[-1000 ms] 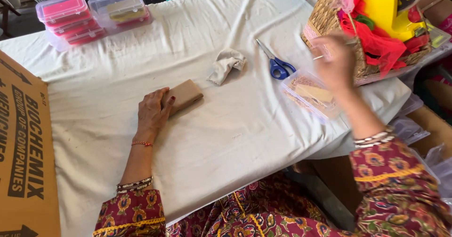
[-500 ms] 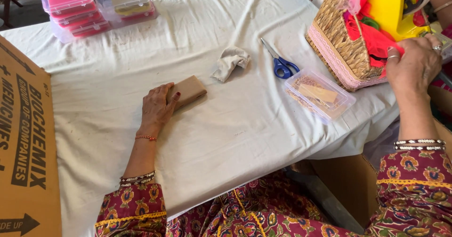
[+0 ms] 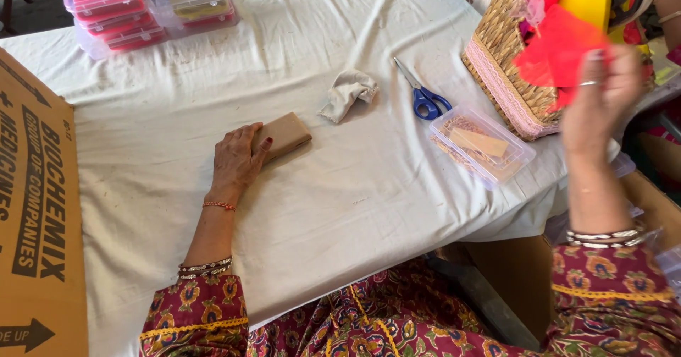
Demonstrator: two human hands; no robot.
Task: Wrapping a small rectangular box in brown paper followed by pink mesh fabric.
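My left hand [image 3: 236, 160] lies flat on the white tablecloth [image 3: 177, 116], fingers resting on the near end of a tan rectangular block [image 3: 286, 134]. My right hand [image 3: 601, 96] is raised at the right, fingers closed on a piece of red tissue paper [image 3: 553, 50] in front of a woven basket [image 3: 504, 80]. The basket holds a yellow object and more red and pink material.
Blue-handled scissors [image 3: 424, 94] and a crumpled cloth [image 3: 347, 91] lie mid-table. A clear plastic box [image 3: 482, 146] with a tan block sits near the right edge. Stacked clear boxes with red contents [image 3: 106, 9] stand far left. A cardboard carton [image 3: 35, 215] is at my left.
My right hand has moved from the clear box up to the basket and taken hold of red tissue paper. My left hand has stayed on the block.
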